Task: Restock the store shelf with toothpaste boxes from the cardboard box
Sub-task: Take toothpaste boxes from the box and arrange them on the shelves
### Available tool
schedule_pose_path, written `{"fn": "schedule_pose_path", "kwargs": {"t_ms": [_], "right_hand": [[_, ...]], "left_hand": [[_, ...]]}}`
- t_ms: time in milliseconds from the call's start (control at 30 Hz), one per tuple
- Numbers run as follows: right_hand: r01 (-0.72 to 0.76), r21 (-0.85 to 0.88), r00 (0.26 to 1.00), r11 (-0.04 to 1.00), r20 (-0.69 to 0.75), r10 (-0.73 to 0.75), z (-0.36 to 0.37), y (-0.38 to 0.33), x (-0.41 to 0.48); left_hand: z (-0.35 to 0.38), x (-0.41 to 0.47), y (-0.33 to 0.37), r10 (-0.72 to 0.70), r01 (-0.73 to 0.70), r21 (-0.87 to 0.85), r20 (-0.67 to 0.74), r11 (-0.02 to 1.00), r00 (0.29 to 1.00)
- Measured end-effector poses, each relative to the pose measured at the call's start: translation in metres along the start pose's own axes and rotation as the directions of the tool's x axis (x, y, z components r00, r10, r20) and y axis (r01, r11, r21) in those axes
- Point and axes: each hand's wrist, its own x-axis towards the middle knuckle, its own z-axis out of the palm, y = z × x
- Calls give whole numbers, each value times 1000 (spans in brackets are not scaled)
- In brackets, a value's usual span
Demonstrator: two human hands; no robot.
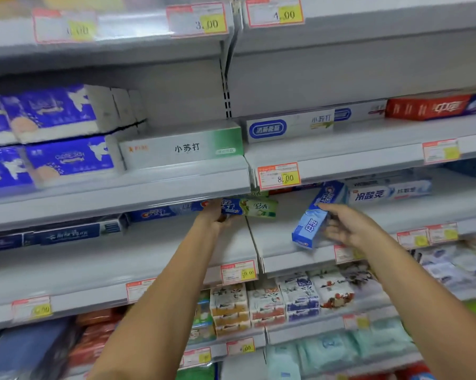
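Head view | left hand (213, 215) grips green-blue box (254, 208), centre | right hand (349, 226) loosely holds tilted pale-blue box (311, 229) | risk: loose hold lets it slide off shelf (286, 259)

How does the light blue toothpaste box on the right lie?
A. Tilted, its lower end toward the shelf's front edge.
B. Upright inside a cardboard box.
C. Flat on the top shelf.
A: the light blue toothpaste box slants, its lower end near the front edge of the shelf and its upper end pointing up toward the back.
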Motion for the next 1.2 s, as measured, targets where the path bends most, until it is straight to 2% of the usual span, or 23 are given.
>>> {"fn": "schedule_pose_path", "kwargs": {"t_ms": [67, 167, 300, 400, 500, 567, 667, 800, 900, 933, 1000, 1100, 1200], "right_hand": [[-2, 75, 1000, 997, -23, 4, -3, 1, 4], [37, 96, 998, 995, -61, -32, -9, 2, 12], [-13, 66, 1000, 998, -25, 15, -15, 0, 17], [-60, -75, 998, 995, 7, 61, -18, -6, 15], [-62, -315, 996, 947, 42, 79, -23, -12, 12], [-11, -502, 996, 865, 69, 53, -23, -17, 11], [154, -718, 987, 679, 150, -66, -17, -26, 10], [377, -816, 926, 439, 325, -190, 0, -40, 8], [464, -868, 884, 176, 438, -166, 16, -45, 14], [473, -872, 878, 123, 454, -152, 23, -44, 16], [494, -865, 866, 90, 479, -146, 40, -42, 20], [533, -844, 836, 62, 514, -191, 74, -31, 22], [596, -803, 782, 4, 578, -234, 121, -14, 25]], "left_hand": [[4, 13, -1, -14, 12, 60, 39, 998, 999], [7, 24, -5, -41, 36, 107, 48, 994, 998], [10, 33, -15, -35, 36, -109, 7, 993, 999], [7, 38, -19, -61, 59, -38, -61, 998, 996], [1, 35, -12, -143, 147, 98, -48, 984, 989], [-3, 34, -3, -187, 192, 214, -47, 958, 981], [-9, 36, 3, -209, 227, 409, -89, 884, 974], [-10, 35, 1, -217, 256, 525, -137, 812, 967], [-10, 30, 3, -190, 223, 600, -119, 768, 975], [-11, 26, 4, -174, 204, 643, -110, 739, 979], [-19, 19, 4, -100, 134, 735, -91, 664, 991], [-41, 12, 8, 87, 20, 859, -75, 512, 993], [-69, -5, 15, 231, 25, 973, -80, 231, 970]]}}
